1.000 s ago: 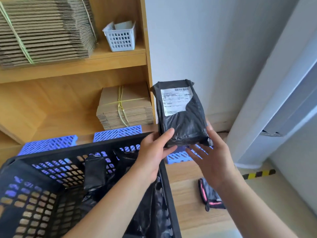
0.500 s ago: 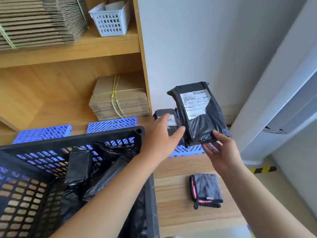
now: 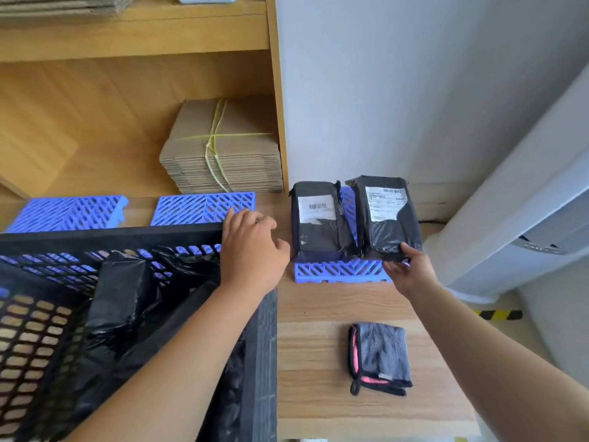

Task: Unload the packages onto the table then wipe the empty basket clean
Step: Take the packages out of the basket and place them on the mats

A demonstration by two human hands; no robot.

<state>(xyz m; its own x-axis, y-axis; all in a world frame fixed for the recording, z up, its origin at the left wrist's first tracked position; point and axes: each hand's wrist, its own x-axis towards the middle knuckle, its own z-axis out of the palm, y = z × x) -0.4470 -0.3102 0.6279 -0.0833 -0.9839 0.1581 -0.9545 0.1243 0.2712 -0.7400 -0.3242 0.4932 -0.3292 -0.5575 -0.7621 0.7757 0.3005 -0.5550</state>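
Packages in black wrap: two lie side by side on the blue grid mat [image 3: 338, 271]. My right hand [image 3: 411, 272] pinches the near edge of the right-hand package [image 3: 387, 218]; the left-hand package [image 3: 318, 221] lies beside it. My left hand [image 3: 251, 250] rests, fingers relaxed, on the black basket [image 3: 105, 237] rim left of the mat.

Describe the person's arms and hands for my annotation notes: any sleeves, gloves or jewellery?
Both forearms are bare as far as the frame shows, with no sleeve visible. The left hand and the right hand wear no gloves. No watch, ring or bracelet shows on either.
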